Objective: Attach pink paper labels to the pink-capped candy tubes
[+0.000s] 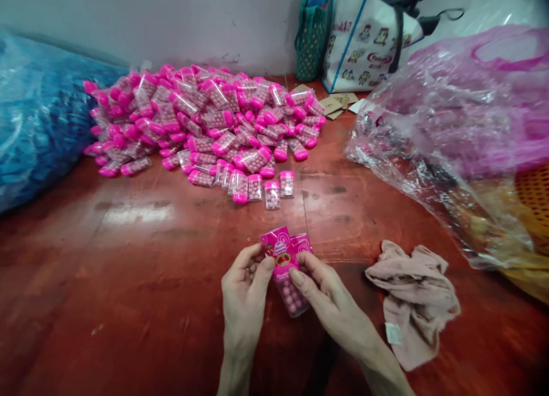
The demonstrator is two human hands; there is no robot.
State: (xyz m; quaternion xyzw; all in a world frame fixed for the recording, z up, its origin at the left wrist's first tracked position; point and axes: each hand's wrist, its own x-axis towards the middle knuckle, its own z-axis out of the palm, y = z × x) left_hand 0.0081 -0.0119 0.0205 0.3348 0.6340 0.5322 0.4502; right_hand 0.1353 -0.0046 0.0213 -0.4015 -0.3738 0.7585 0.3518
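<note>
Lying low over the red table point(128, 270), near the front edge: a clear candy case point(291, 296) of pink balls, with a pink label point(283, 250) being pressed against its upper end. Gripping both from either side, left hand point(244, 287) and right hand point(321, 296), fingers narrowly pinched. Resting just to the right, a crumpled beige cloth point(414, 296). Sprawling farther back, a pile of pink-capped cases point(206, 121).

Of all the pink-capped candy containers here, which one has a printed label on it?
The container held between the left hand and right hand. It alone carries a pink printed label; those in the pile and the front row show bare clear plastic.
</note>
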